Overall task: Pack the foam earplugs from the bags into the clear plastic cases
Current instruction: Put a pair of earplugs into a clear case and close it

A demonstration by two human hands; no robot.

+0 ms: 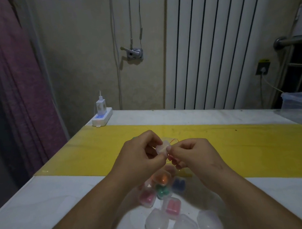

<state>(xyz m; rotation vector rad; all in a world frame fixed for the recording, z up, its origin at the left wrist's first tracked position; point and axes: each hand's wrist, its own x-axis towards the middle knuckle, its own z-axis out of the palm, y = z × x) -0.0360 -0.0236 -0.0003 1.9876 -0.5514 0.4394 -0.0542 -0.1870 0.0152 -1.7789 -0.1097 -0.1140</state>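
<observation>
Both my hands are raised above the table and meet on one small clear plastic case (162, 147). My left hand (141, 156) pinches its left side. My right hand (192, 152) pinches its right side, fingers curled. A thin red line of a bag edge (174, 140) shows behind the case. Whether an earplug is inside the held case I cannot tell. Below my wrists lie several filled cases: orange (162, 178), green (161, 191), blue (179, 184), pink (148, 197) and another pink (172, 207). Three empty clear cases (157, 223) lie nearest me.
A white table (44, 207) carries a yellow sheet (98, 152) across its middle. A white power strip with a charger (101, 115) stands at the far left corner. A clear plastic bin (301, 103) sits at the far right. A radiator stands behind the table.
</observation>
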